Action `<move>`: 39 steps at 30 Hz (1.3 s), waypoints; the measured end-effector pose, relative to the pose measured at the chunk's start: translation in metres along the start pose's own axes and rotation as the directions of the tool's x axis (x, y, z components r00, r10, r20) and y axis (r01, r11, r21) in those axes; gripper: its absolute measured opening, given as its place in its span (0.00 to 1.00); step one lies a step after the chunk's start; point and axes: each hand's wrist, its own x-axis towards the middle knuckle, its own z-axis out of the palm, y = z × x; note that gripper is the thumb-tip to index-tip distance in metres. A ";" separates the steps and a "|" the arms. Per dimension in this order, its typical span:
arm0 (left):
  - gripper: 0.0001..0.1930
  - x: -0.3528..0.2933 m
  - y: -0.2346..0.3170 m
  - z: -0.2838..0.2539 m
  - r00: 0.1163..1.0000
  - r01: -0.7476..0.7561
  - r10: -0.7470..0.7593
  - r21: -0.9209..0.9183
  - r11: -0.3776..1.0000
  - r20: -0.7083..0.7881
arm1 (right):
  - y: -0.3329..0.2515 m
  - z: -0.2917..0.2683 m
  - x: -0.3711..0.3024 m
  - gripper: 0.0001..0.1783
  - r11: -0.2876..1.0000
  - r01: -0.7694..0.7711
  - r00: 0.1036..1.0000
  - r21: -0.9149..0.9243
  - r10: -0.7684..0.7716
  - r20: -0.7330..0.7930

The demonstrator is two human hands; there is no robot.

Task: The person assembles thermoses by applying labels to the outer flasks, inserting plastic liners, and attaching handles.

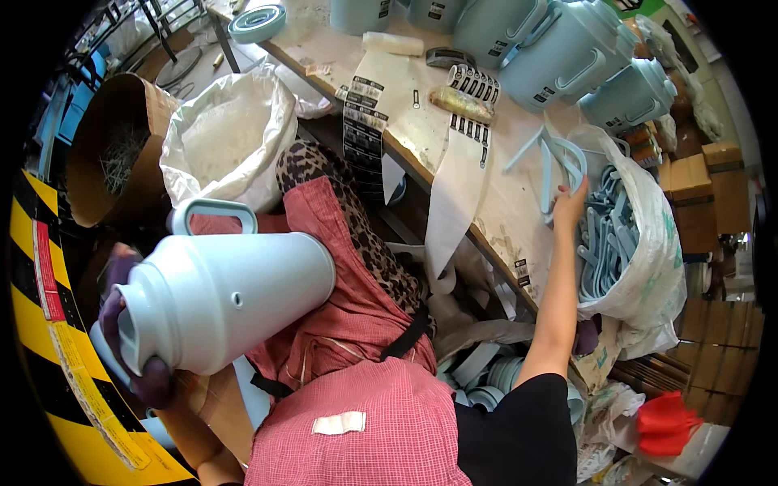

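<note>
A light blue jug (251,283) of the vacuum-flask kind lies on its side across my lap, its loop handle upward and its neck to the left. My left hand (112,320), in a dark purple glove, is wrapped round the neck end. At the table's right side my bare right hand (570,201) has its fingers closed round a light blue plastic handle (577,160). Other loose handle pieces lie beside it on the tabletop. Just right of that hand, a white sack (660,251) holds many similar handles (604,243).
Several finished-looking jugs (531,77) stand along the table's (506,219) far side. Label strips (365,117) hang over its edge. At left are an open white sack (231,134), a cardboard drum (89,162) with thin metal pieces, and a yellow-black striped edge (49,364).
</note>
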 end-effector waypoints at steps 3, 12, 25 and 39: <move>0.34 -0.004 0.006 0.035 0.978 -0.110 0.076 -0.167 0.980 -0.196 | -0.033 -0.011 -0.015 0.33 0.619 0.021 0.983 0.785 0.129 -0.128; 0.21 -0.006 0.046 0.060 0.942 -0.317 0.296 0.137 0.938 0.158 | -0.270 -0.021 -0.144 0.34 0.194 0.660 0.751 0.726 -0.210 -0.626; 0.28 -0.016 0.064 0.078 0.991 -0.098 0.125 0.414 0.905 -0.038 | -0.407 -0.065 -0.253 0.34 -0.470 -0.312 0.782 0.826 -0.621 -0.058; 0.39 -0.039 0.040 0.099 0.939 -0.245 0.239 0.006 0.970 -0.247 | -0.394 -0.054 -0.270 0.32 -0.131 -0.663 0.579 0.737 -0.713 0.395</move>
